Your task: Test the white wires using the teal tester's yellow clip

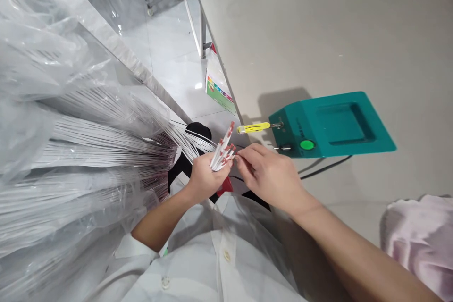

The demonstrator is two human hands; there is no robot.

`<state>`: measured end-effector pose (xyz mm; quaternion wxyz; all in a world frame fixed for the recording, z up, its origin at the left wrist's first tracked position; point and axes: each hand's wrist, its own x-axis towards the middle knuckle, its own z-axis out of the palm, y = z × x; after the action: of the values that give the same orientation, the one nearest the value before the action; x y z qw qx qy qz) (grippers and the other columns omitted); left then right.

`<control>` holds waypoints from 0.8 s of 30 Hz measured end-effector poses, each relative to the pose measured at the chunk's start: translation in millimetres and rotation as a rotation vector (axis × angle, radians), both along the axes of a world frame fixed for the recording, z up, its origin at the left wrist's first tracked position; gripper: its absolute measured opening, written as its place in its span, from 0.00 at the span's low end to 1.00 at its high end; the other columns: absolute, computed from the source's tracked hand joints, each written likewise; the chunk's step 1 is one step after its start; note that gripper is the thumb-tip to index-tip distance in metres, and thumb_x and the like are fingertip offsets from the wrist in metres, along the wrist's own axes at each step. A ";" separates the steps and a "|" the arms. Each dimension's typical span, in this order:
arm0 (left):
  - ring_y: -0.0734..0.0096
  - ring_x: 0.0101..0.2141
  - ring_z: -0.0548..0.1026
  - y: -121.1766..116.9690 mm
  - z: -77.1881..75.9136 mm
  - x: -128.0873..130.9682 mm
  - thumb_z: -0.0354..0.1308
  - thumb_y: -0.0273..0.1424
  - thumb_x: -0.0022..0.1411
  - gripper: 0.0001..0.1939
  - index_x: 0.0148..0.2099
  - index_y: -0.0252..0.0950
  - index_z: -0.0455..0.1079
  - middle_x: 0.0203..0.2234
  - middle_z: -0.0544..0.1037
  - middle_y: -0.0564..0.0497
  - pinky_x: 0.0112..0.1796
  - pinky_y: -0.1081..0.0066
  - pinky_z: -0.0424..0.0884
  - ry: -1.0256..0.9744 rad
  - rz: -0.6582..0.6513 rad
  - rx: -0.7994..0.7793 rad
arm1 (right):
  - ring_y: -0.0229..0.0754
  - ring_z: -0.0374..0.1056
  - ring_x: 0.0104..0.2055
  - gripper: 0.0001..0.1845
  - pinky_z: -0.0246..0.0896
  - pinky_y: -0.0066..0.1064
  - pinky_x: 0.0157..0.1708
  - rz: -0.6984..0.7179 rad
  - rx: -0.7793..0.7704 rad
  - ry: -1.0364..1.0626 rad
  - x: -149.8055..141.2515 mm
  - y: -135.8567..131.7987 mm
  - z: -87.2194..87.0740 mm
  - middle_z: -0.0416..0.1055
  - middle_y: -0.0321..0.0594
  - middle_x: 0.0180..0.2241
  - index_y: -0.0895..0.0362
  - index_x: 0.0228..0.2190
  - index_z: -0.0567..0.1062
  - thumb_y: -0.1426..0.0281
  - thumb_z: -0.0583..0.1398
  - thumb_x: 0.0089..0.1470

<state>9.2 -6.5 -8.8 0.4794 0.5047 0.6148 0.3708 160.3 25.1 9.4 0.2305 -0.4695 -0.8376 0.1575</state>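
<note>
My left hand [207, 177] is wrapped round a bundle of thin white wires [218, 161] with reddish-brown ends, which point up and to the right. The wires trail back to the left, out of the fist. Beside the bundle, my right hand [271, 174] has its thumb and forefinger pinched together at the wire ends; whatever sits between the fingertips is too small to make out. Just beyond that hand, a teal tester box [339, 125] rests on the table, with a lit green button [307, 145], a yellow clip [255, 127] and a short metal prong [283, 147].
Many long white wires in clear plastic bags [88, 146] lie on a surface at the left. The grey table [300, 23] fills the right, with a pink cloth [421, 245] at its lower edge. A printed box [219, 89] stands on the floor between. Black cables run from the tester.
</note>
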 end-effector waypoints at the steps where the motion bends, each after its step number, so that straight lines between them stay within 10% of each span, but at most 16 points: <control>1: 0.71 0.27 0.71 -1.1 -1.3 1.8 0.56 0.29 0.54 0.07 0.31 0.34 0.76 0.21 0.74 0.52 0.29 0.74 0.65 0.022 0.020 0.023 | 0.38 0.64 0.23 0.12 0.54 0.30 0.21 -0.038 -0.124 0.072 -0.8 0.6 0.2 0.70 0.39 0.22 0.57 0.23 0.73 0.69 0.54 0.53; 6: 0.72 0.26 0.72 -2.8 -1.1 7.8 0.57 0.27 0.53 0.06 0.32 0.34 0.76 0.24 0.77 0.51 0.31 0.73 0.67 0.028 0.067 0.077 | 0.33 0.57 0.15 0.13 0.52 0.27 0.15 -0.134 -1.013 0.691 0.1 8.9 -0.4 0.63 0.32 0.16 0.57 0.20 0.72 0.60 0.59 0.47; 8: 0.70 0.28 0.73 -1.5 1.6 7.9 0.57 0.29 0.54 0.07 0.33 0.34 0.76 0.25 0.77 0.50 0.32 0.72 0.68 -0.016 0.085 0.066 | 0.33 0.58 0.15 0.15 0.55 0.28 0.15 -0.171 -1.126 0.776 1.7 11.2 0.0 0.63 0.33 0.16 0.57 0.21 0.72 0.58 0.60 0.45; 18: 0.69 0.31 0.74 2.3 6.3 3.8 0.59 0.31 0.53 0.07 0.33 0.33 0.75 0.28 0.79 0.49 0.35 0.71 0.69 -0.084 0.069 0.054 | 0.38 0.70 0.31 0.07 0.65 0.29 0.31 0.100 0.023 0.286 3.9 4.7 -7.6 0.74 0.41 0.30 0.57 0.31 0.74 0.72 0.55 0.55; 24: 0.78 0.21 0.67 4.8 5.5 1.7 0.58 0.29 0.52 0.05 0.28 0.32 0.73 0.20 0.73 0.53 0.25 0.76 0.65 -0.137 -0.025 -0.058 | 0.36 0.67 0.25 0.09 0.56 0.27 0.24 0.192 0.257 -0.086 8.4 5.8 -1.9 0.73 0.38 0.25 0.58 0.24 0.72 0.75 0.54 0.54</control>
<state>11.0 -1.7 -3.2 0.5394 0.4717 0.5845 0.3805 168.7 30.9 7.5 0.2365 -0.3601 -0.9011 0.0501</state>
